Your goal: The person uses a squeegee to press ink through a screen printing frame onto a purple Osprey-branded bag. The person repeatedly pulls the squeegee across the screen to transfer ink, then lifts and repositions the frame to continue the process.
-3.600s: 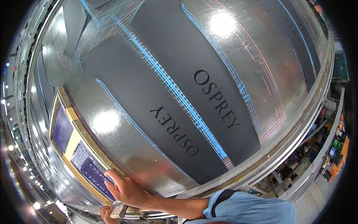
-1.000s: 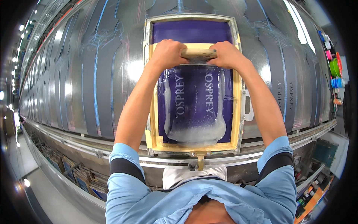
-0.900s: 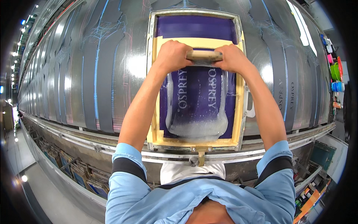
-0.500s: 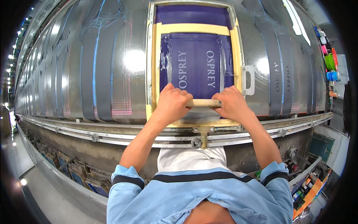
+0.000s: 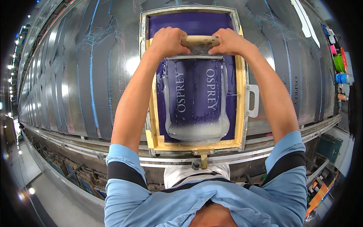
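A long, shiny grey worktable (image 5: 124, 49) stretches across the workshop, its edges bent by the wide lens. Matte dark grey flat panels (image 5: 85, 79) lie along it in rows, with chalky blue lines (image 5: 92, 87) and thin pink ones running beside them. A silvery metal rail (image 5: 170, 162) follows the table's near edge. Below it at left are stacked flat frames (image 5: 81, 176); beyond the table's right end stand bright plastic containers, one of them green (image 5: 339, 63).

On the table, directly in front of the person, lies a rectangular metal-edged printing frame (image 5: 189, 9) with purple mesh (image 5: 189, 24), bordered inside by pale yellow tape (image 5: 181, 146). Two columns of pale lettering (image 5: 210, 90) run lengthwise on the mesh. Whitish, glossy paste (image 5: 200, 132) forms a U around them, thickest at the near end. A white D-shaped handle (image 5: 256, 101) is fixed to the frame's right side, and a brass-coloured bracket (image 5: 204, 160) sits at its near edge, over the rail.

A wide squeegee with a pale wooden grip (image 5: 200, 39) stands crosswise toward the frame's far end, beyond the lettering. The left hand (image 5: 170, 41) is closed around its left end, fingers curled over the wood; the right hand (image 5: 227, 41) grips the right end likewise. Both arms reach forward from light blue sleeves (image 5: 126, 155) with black bands.
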{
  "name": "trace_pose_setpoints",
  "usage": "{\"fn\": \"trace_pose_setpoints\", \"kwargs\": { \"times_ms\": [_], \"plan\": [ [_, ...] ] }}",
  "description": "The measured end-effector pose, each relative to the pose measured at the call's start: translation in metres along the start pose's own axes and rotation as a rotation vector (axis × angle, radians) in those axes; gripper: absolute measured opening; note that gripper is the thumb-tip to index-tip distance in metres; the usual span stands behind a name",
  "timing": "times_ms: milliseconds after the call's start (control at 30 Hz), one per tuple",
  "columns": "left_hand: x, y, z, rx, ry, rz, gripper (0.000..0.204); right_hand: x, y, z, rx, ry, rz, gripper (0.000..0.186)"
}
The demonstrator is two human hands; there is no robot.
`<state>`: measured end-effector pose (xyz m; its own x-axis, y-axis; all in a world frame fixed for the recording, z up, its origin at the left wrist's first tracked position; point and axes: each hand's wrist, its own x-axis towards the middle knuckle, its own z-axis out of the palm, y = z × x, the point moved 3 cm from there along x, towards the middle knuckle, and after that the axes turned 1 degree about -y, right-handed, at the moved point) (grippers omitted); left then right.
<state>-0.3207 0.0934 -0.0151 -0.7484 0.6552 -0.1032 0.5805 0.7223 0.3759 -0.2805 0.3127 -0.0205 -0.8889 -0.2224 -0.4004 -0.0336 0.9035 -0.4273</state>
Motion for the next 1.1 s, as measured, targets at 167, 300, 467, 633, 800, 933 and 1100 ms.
{"fn": "trace_pose_setpoints", "kwargs": {
  "times_ms": [167, 300, 467, 633, 800, 933, 1100],
  "plan": [
    [-0.026, 0.009, 0.013, 0.043, 0.111, 0.056, 0.031, -0.024, -0.006, 0.012, -0.017, 0.089, -0.089, 0.034],
    [-0.127, 0.051, 0.055, 0.014, 0.162, 0.153, 0.023, -0.114, -0.037, 0.076, -0.204, 0.155, -0.221, 0.027],
    [-0.260, 0.108, 0.090, -0.087, 0.077, 0.129, 0.026, -0.234, -0.068, 0.154, -0.125, 0.141, -0.230, 0.031],
    [-0.235, 0.094, 0.081, -0.066, 0.009, 0.150, 0.024, -0.219, -0.066, 0.137, -0.156, 0.057, -0.192, 0.027],
    [-0.134, 0.053, 0.038, 0.042, 0.214, 0.157, 0.024, -0.124, -0.045, 0.064, -0.215, 0.216, -0.234, 0.028],
    [-0.058, 0.024, 0.011, 0.087, 0.195, 0.128, 0.027, -0.056, -0.023, 0.022, -0.223, 0.218, -0.196, 0.038],
    [-0.026, 0.008, 0.007, 0.040, 0.107, 0.052, 0.037, -0.015, -0.004, 0.009, -0.125, 0.096, -0.123, 0.048]
  ]
}}
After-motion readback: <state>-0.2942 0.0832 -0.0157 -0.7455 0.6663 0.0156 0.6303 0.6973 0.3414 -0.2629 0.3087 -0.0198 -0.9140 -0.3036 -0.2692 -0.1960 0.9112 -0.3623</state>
